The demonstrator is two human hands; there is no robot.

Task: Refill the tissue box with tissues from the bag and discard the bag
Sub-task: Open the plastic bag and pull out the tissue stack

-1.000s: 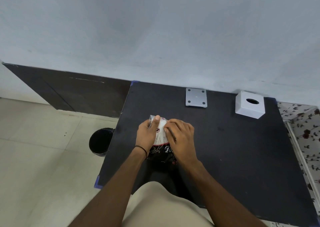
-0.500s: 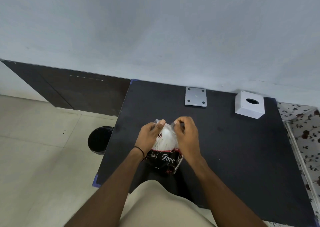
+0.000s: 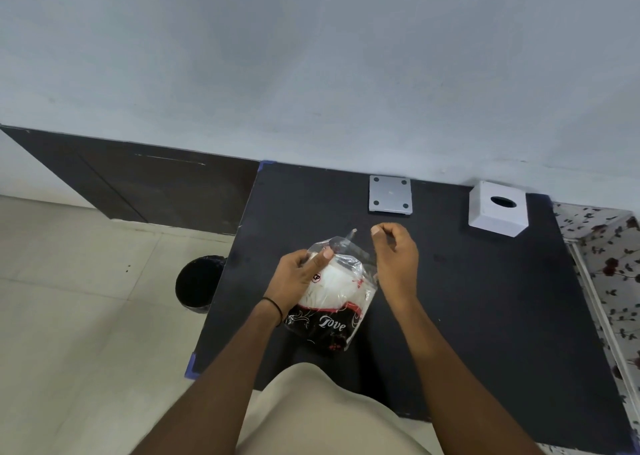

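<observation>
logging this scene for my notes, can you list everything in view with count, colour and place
table: one, black, against the wall, blue tape at its corners
tissue bag: one, clear plastic with black and red print, white tissues inside, near front edge of table
tissue box: one, white, oval hole on top, far right of table
plate: one, grey square with four dark dots, far middle of table
bin: one, black, on the floor left of the table
patterned surface: one, white with dark flowers, right of table
left hand: holds the bag's top
right hand: fingers pinched, just right of the bag's top
</observation>
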